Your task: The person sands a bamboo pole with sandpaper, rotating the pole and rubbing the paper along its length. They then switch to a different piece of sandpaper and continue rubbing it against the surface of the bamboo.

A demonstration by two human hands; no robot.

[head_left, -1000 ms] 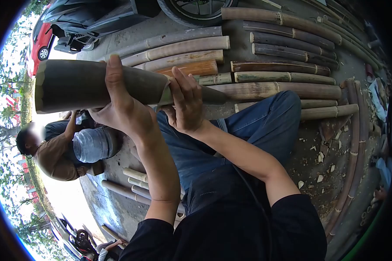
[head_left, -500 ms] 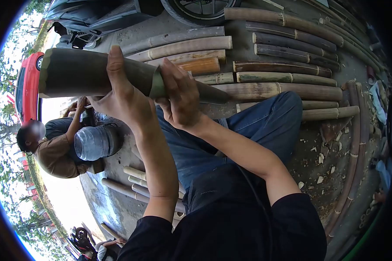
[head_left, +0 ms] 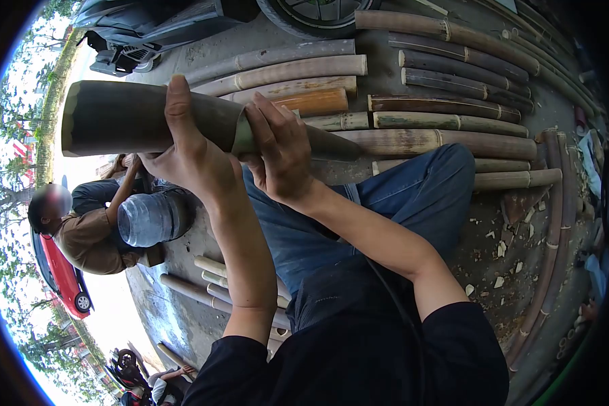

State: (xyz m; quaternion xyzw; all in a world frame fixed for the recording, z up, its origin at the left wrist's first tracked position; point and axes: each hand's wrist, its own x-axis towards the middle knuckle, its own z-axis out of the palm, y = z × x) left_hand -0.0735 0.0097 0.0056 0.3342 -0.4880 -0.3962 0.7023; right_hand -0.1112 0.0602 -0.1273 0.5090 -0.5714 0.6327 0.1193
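Note:
A dark green bamboo tube [head_left: 118, 118] is held up in front of me, slanting slightly down to the right. Its wide left end has a faceted, trimmed rim, and a pale green band [head_left: 242, 132] rings it near the middle. My left hand [head_left: 199, 152] grips the tube from below, thumb laid across the near side. On the band and just right of it, my right hand [head_left: 277, 145] is closed around the tube with bent fingers. Whether the right fingers hold anything else is hidden. The narrow right end [head_left: 338, 145] reaches over my knees.
Several bamboo poles [head_left: 413, 141] lie on the concrete beyond my legs. A large clear water jug [head_left: 149, 220] stands left, beside a seated person [head_left: 88, 233]. A motorcycle wheel [head_left: 311, 15] is at the top. Wood chips [head_left: 501, 249] litter the ground at right.
The red car in the background has moved down the left side of the view. My hands keep nearly the same hold on the tube; the whole view has shifted slightly.

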